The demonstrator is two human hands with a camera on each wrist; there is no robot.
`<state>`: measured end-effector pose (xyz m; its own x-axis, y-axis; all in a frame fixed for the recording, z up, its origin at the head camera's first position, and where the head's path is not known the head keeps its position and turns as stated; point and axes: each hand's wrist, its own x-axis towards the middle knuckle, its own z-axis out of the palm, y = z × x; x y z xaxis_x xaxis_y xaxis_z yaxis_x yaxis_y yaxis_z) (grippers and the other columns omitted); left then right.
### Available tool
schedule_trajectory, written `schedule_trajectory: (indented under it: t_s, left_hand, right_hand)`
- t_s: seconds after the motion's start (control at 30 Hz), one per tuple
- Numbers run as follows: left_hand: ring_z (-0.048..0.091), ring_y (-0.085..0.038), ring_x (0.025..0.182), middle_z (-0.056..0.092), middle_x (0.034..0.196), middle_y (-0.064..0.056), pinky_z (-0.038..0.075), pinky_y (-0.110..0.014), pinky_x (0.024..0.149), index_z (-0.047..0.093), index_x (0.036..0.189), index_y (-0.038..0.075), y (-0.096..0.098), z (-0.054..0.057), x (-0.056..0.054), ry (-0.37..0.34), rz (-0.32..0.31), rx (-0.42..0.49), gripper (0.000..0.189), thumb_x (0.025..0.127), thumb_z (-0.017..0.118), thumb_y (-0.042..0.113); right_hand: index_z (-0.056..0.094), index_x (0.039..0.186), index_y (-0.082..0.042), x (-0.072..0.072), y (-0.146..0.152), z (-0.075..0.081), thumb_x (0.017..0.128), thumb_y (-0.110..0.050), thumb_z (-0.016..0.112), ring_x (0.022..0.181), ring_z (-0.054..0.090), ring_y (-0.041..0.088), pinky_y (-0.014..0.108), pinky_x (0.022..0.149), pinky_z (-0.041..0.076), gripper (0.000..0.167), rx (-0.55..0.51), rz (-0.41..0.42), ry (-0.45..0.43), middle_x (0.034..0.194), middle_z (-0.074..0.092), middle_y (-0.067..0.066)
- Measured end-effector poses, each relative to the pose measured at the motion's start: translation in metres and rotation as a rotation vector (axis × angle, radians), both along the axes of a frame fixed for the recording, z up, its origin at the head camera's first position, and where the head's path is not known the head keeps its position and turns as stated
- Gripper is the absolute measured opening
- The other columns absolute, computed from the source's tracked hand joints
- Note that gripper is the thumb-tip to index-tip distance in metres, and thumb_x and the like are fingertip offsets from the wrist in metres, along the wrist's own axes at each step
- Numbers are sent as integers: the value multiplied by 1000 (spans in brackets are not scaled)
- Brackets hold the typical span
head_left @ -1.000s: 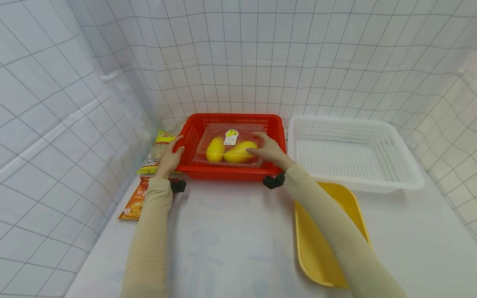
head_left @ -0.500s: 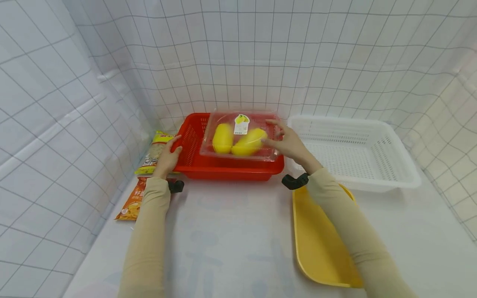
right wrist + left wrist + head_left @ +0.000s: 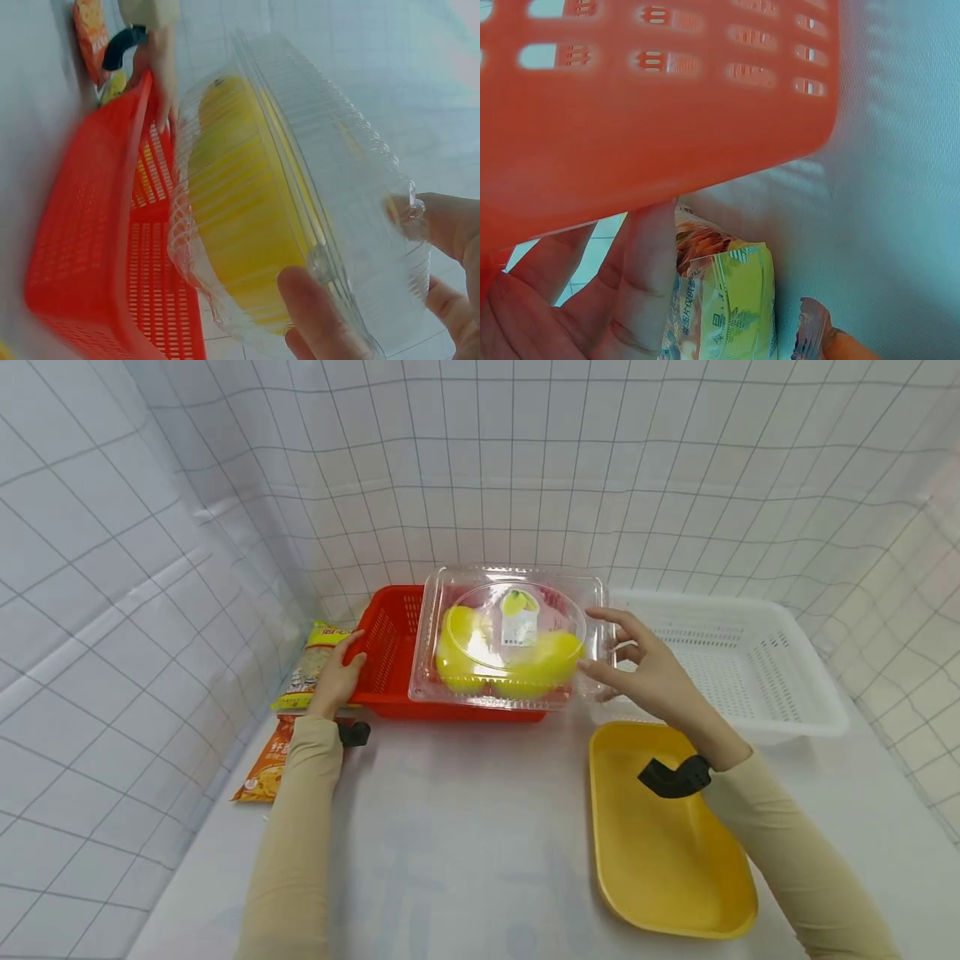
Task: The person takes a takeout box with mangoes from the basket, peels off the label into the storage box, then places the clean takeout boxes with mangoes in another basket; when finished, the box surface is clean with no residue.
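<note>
- Lifted rightward since earlier, the clear container (image 3: 510,653) hangs above the red basket (image 3: 391,653), right hand (image 3: 651,672) pinching its edge.
- Glare veils its two yellow fruits (image 3: 459,652).
- Left hand (image 3: 339,678) grips the basket's rim.

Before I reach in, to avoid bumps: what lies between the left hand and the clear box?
The left end of the red basket lies between the left hand and clear box in the head view.
</note>
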<state>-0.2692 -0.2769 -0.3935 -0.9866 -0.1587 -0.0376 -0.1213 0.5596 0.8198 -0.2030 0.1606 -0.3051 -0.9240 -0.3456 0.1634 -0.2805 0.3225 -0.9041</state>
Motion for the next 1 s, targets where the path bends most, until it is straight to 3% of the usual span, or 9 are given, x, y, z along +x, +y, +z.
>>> schedule_trajectory:
  t_s: [0.13,0.3,0.53,0.7,0.8,0.9,1.0]
  left_hand:
    - [31,-41,128,23,152,-19,23,-58,105,25,152,21,0,-2,0,18,-3,-21,51,103,40,24]
    - [31,-41,129,23,152,-18,24,-58,105,25,152,21,0,-2,0,23,0,-31,51,103,40,23]
    - [31,-41,128,24,152,-19,24,-57,105,25,152,19,1,1,2,36,-4,-30,50,103,39,22]
    - [31,-41,130,24,151,-19,23,-56,106,27,151,17,1,3,2,52,-5,-26,50,103,40,19]
    - [31,-41,129,24,151,-19,24,-56,106,26,151,16,1,5,3,52,-10,-21,50,103,40,19]
    - [31,-41,129,24,151,-19,24,-56,106,26,151,16,1,6,3,48,-10,-19,50,103,40,19]
    - [32,-40,129,25,151,-20,24,-55,106,26,151,17,1,5,3,40,-4,-17,50,103,40,19]
  right_hand:
    - [40,142,-31,26,8,-5,87,-22,71,84,52,29,38,59,56,64,-1,32,11,116,35,14]
    - [41,140,-33,56,11,-16,86,-24,72,94,53,28,30,56,51,63,58,33,-13,117,38,11]
    - [45,134,-34,87,4,-36,84,-26,74,106,56,36,35,58,56,58,80,62,-70,121,48,12]
    - [47,131,-34,96,-6,-55,81,-29,77,102,58,37,32,56,56,58,103,109,-55,126,51,7]
    - [49,127,-31,96,-14,-65,79,-29,79,94,58,30,33,55,55,57,91,152,-63,121,50,4]
    - [49,122,-27,95,-21,-72,79,-31,79,87,57,25,32,59,53,53,116,171,-52,111,50,6]
    - [47,120,-21,93,-28,-78,81,-27,77,74,61,27,36,59,55,50,55,208,-130,99,46,13]
